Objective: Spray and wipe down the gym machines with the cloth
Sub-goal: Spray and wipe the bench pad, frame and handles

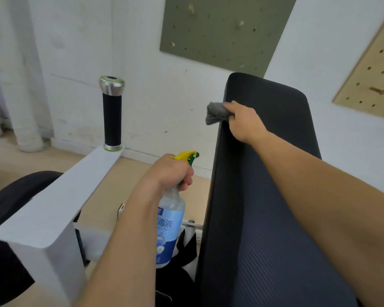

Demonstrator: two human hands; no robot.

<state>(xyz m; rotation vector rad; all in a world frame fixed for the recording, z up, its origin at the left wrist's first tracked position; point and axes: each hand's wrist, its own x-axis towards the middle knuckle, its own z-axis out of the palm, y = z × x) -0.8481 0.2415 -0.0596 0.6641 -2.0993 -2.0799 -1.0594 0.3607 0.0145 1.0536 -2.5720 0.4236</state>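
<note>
A tall black ribbed back pad [264, 196] of a gym machine fills the right of the view. My right hand [245, 121] grips a bunched grey cloth [215, 113] against the pad's upper left edge. My left hand [172, 171] holds a clear spray bottle [170, 227] with a blue label by its neck, fingers curled under the yellow and green trigger head [187, 156]. The bottle hangs upright just left of the pad.
A white machine arm [53, 209] runs from lower left up to a black grip handle [112, 114] with a silver cap. Behind stands a white wall with a green pegboard [220, 29] and a wooden pegboard [372, 74]. A black seat pad [7, 202] lies at left.
</note>
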